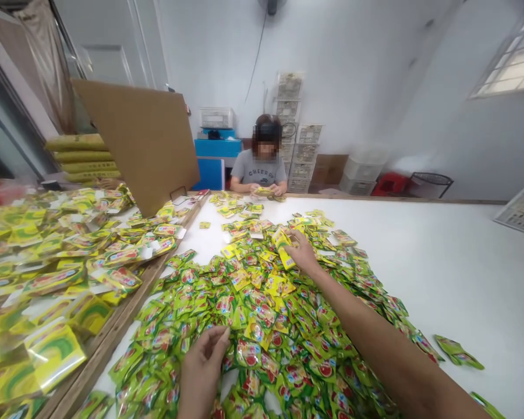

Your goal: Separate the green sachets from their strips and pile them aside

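My right hand [303, 251] reaches over the far part of the heap, gripping a small yellow carton [283, 247] between thumb and fingers. Below it spreads a large pile of green sachets [192, 302] with red fruit pictures, and some yellow sachets [277, 285] lie among them. At the near side of this pile is my left hand [205, 364]. Its fingers are curled and the thumb and forefinger meet low over the sachets; whatever is between them, if anything, is hidden.
A wooden ledge [113, 326] divides the white table [454, 262] from a heap of yellow cartons [55, 355] on the left. A cardboard sheet [144, 139] stands upright there. Across the table, another person [259, 169] handles something yellow. Plastic crates [305, 151] are stacked behind.
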`<action>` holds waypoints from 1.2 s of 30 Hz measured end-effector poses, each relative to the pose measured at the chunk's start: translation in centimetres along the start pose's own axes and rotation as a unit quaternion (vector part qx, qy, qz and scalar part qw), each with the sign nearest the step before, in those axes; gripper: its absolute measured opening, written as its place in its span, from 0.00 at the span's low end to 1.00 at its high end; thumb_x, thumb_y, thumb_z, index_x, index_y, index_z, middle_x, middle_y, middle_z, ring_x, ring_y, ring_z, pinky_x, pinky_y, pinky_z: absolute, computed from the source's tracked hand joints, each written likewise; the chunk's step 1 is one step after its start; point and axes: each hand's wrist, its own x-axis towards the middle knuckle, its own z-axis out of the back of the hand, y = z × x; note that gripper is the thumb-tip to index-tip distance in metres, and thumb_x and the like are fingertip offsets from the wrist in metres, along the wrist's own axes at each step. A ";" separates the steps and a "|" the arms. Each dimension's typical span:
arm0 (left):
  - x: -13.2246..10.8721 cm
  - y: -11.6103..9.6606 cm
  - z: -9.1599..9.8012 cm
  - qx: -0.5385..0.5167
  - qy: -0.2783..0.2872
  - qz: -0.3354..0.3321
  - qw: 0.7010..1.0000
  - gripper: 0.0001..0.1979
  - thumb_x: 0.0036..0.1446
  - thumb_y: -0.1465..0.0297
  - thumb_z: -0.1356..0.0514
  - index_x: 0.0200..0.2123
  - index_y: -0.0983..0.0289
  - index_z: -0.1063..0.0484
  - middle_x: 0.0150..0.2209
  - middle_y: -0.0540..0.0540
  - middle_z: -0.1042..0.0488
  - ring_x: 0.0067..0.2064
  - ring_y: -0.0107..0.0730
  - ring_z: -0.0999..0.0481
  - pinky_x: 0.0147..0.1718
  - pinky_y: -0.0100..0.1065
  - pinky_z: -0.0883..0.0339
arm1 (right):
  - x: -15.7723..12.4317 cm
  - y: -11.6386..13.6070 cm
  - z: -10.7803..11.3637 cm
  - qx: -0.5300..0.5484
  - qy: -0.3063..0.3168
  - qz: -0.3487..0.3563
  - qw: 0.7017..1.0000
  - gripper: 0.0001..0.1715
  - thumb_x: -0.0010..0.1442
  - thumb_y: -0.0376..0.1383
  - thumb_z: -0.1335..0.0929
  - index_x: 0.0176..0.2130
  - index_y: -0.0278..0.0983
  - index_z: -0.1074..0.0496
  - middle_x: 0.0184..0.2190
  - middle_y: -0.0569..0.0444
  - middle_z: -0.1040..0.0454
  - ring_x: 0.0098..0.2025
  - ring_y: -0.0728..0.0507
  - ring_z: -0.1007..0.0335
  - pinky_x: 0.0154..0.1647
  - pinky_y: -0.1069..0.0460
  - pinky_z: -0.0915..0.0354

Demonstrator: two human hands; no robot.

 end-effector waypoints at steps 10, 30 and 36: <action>-4.5 -1.1 -4.0 -0.101 0.119 0.082 0.984 0.28 0.30 0.56 0.30 0.33 0.66 0.34 0.26 0.54 0.25 0.25 0.32 0.26 0.24 0.30 0.33 | -19.2 4.8 -0.3 0.470 0.196 -0.123 0.852 0.29 0.48 0.44 0.29 0.48 0.43 0.41 0.39 0.55 0.30 0.34 0.47 0.31 0.31 0.54 0.33; -10.2 0.6 4.3 0.617 0.010 -0.206 0.759 0.28 0.55 0.62 0.46 0.56 0.71 0.38 0.52 0.66 0.31 0.50 0.50 0.33 0.48 0.44 0.40 | -25.8 3.3 2.2 -0.080 0.063 0.096 0.990 0.14 0.58 0.39 0.39 0.39 0.36 0.29 0.36 0.47 0.27 0.36 0.42 0.34 0.34 0.50 0.39; -9.4 0.1 6.9 0.486 -0.045 -0.092 0.868 0.23 0.56 0.62 0.50 0.53 0.65 0.34 0.35 0.58 0.23 0.36 0.42 0.25 0.33 0.36 0.36 | -26.3 7.0 -3.1 -0.110 0.210 0.027 0.971 0.21 0.57 0.48 0.36 0.24 0.36 0.32 0.23 0.53 0.31 0.28 0.46 0.38 0.29 0.54 0.47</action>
